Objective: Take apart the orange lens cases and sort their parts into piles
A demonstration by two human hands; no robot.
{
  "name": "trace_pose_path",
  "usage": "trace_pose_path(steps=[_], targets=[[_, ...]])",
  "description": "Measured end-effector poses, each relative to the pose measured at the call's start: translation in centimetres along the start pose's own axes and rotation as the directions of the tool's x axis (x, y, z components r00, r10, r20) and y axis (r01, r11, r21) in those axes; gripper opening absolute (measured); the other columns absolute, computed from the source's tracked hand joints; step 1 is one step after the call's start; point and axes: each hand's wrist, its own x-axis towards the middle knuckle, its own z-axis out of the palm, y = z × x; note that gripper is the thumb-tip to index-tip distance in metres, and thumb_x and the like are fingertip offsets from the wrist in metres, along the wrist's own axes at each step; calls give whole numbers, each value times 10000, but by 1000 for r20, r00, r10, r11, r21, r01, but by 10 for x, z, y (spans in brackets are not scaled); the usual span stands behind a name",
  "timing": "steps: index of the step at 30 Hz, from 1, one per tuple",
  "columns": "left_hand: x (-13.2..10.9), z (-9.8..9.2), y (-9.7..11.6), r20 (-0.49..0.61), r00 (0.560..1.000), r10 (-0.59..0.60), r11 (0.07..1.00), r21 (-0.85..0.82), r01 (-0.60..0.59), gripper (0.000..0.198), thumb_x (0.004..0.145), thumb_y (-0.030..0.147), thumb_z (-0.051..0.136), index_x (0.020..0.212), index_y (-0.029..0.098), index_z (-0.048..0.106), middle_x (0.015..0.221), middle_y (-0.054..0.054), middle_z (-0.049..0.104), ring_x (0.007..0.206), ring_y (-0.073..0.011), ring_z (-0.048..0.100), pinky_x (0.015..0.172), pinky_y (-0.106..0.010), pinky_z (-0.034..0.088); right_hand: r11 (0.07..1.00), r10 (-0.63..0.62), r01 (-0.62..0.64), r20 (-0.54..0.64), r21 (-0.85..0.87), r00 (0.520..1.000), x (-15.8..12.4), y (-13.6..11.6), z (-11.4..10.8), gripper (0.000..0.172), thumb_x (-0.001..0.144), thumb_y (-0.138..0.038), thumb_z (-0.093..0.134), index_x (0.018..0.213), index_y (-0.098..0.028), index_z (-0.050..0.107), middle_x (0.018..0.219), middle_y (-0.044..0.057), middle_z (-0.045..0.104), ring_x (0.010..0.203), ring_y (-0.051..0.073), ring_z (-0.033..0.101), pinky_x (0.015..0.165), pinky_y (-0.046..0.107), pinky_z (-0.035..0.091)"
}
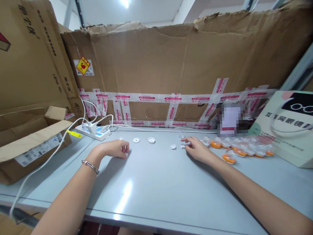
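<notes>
My left hand rests low over the table on the left, its fingers curled downward and together. A speck of white shows at its fingertips, too small to name. Just right of it lie two round white plastic parts, a flatter disc and a deeper ring-shaped cup. My right hand reaches in from the right with thumb and fingers apart. By its fingertips is a small white cut-out piece; a similar white piece lies to its left. A clear round part sits just beyond the fingers.
Several orange-and-white round items cluster right of my right hand. Behind them stands a blurred-out object, beside a pale green box. A power strip with white cables and an open carton occupy the left. Tall cardboard walls the back.
</notes>
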Motion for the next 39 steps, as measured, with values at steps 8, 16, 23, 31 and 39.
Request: trace_pose_path(steps=[8, 16, 23, 31, 39], targets=[[0, 1, 0, -4, 1000, 2, 1000, -8, -2, 263, 645, 348, 552, 869, 211, 567, 873, -8, 601, 737, -161, 549, 598, -220, 387, 990, -121, 127, 105, -52, 987, -1, -3, 0, 201, 742, -124, 473, 843, -180, 638, 875, 60, 601, 778, 173, 593, 730, 290, 468], [0, 1, 0, -2, 1000, -3, 1000, -7, 3, 264, 647, 349, 550, 873, 213, 567, 879, -8, 600, 737, -161, 548, 598, -218, 391, 988, -68, 78, 74, -130, 995, 2, -2, -3, 180, 743, -104, 475, 760, -170, 642, 822, 72, 635, 732, 187, 604, 695, 294, 458], [0, 1, 0, -10, 1000, -5, 1000, -11, 5, 257, 641, 341, 552, 862, 209, 567, 866, -10, 594, 737, -163, 545, 593, -222, 389, 982, -45, 46, 9, -182, 999, 2, 1, -9, 175, 724, -138, 498, 785, -172, 658, 854, 89, 620, 763, 218, 606, 722, 334, 462], [-2, 1, 2, -6, 1000, -7, 1000, -4, 7, 258, 642, 335, 551, 866, 208, 567, 869, -12, 594, 737, -162, 546, 595, -222, 390, 932, -346, 351, 66, -89, 936, -5, -23, 5, 266, 792, -165, 446, 946, -206, 660, 1034, 72, 661, 996, 220, 587, 882, 386, 444], [-1, 0, 2, -5, 1000, 0, 1000, 1, 0, 250, 642, 332, 552, 858, 207, 564, 874, -13, 596, 746, -168, 547, 602, -224, 392, 959, -273, 280, 115, -47, 955, -6, -26, 21, 381, 789, -131, 418, 1125, -198, 585, 1224, 71, 548, 1135, 210, 501, 957, 375, 409]])
